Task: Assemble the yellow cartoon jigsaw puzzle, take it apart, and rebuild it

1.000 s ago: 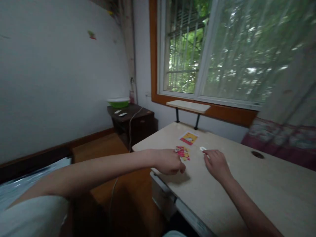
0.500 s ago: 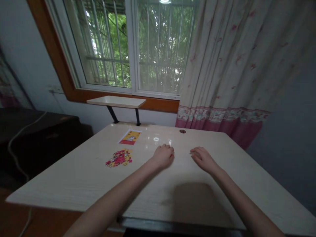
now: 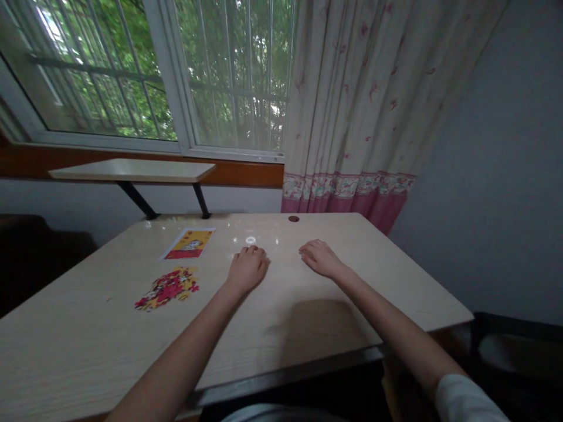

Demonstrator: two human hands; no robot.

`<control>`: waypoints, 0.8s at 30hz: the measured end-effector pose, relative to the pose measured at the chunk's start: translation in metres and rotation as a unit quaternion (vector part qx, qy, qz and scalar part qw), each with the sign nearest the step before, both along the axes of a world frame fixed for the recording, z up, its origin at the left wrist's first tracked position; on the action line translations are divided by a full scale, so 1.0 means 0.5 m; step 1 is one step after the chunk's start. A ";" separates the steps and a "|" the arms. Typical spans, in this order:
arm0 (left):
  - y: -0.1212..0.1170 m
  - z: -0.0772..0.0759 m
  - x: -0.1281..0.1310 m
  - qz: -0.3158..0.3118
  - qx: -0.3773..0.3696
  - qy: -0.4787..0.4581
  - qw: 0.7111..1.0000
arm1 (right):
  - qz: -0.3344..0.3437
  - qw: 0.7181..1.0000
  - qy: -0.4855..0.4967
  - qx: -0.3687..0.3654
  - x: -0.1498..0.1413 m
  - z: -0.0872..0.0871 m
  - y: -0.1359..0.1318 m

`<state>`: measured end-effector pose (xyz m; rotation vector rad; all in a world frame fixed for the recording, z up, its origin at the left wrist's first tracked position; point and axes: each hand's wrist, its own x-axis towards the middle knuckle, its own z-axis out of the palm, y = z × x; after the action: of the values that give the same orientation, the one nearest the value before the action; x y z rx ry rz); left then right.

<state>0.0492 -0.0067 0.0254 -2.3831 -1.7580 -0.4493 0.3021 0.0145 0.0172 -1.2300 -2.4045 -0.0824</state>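
Observation:
My left hand (image 3: 248, 266) rests palm down on the pale wood-grain table (image 3: 246, 346), its fingers loosely bent and holding nothing. To its right, my right hand (image 3: 320, 257) also lies on the tabletop, fingers stretched towards the left and nothing in them. A gap of bare wood separates the two. Left of my left hand is a loose heap of red, yellow, white and black jigsaw pieces (image 3: 169, 288). Just beyond the heap lies a flat printed picture (image 3: 190, 243) in yellow and red with a small white figure and a pale border. Neither hand touches the pieces or the picture.
A small raised shelf (image 3: 136, 170) on black legs stands at the back left. A round brown cable-hole cover (image 3: 294, 218) sits near the far edge. Behind are a barred window (image 3: 237, 76) and a flowered curtain (image 3: 347, 105). A dark chair (image 3: 514, 337) stands at right.
The view has turned to the right, so table, picture and pieces appear further left. Both hands keep about the same place on the table. More of the right side and a chair now show.

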 end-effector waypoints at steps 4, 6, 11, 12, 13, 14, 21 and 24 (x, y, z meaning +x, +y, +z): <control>0.009 -0.009 -0.006 0.025 -0.007 0.002 1.000 | -0.039 0.999 0.002 -0.019 -0.021 0.003 0.016; 0.011 -0.016 -0.006 0.023 -0.020 0.010 0.999 | -0.042 0.999 -0.002 -0.027 -0.029 -0.002 0.017; 0.013 -0.027 0.002 0.005 -0.072 0.023 0.997 | -0.043 0.996 -0.035 -0.071 -0.029 -0.016 0.005; 0.013 -0.029 0.003 0.004 -0.082 0.022 0.996 | -0.048 0.994 -0.044 -0.090 -0.027 -0.018 0.002; 0.013 -0.031 0.004 0.002 -0.090 0.020 0.996 | -0.053 0.991 -0.051 -0.111 -0.025 -0.020 0.000; 0.014 -0.032 0.004 0.000 -0.097 0.018 0.995 | -0.060 0.988 -0.057 -0.131 -0.023 -0.021 -0.002; 0.020 -0.047 0.003 0.037 -0.094 0.014 0.995 | -0.079 0.975 -0.067 -0.196 -0.018 -0.016 -0.006; 0.022 -0.048 0.003 0.039 -0.106 0.016 0.993 | -0.085 0.976 -0.062 -0.190 -0.018 -0.012 -0.006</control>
<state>0.0506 0.0043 0.0012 -2.4305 -1.9666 -0.2227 0.2929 0.0114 0.0113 -1.6434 -2.4919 0.2695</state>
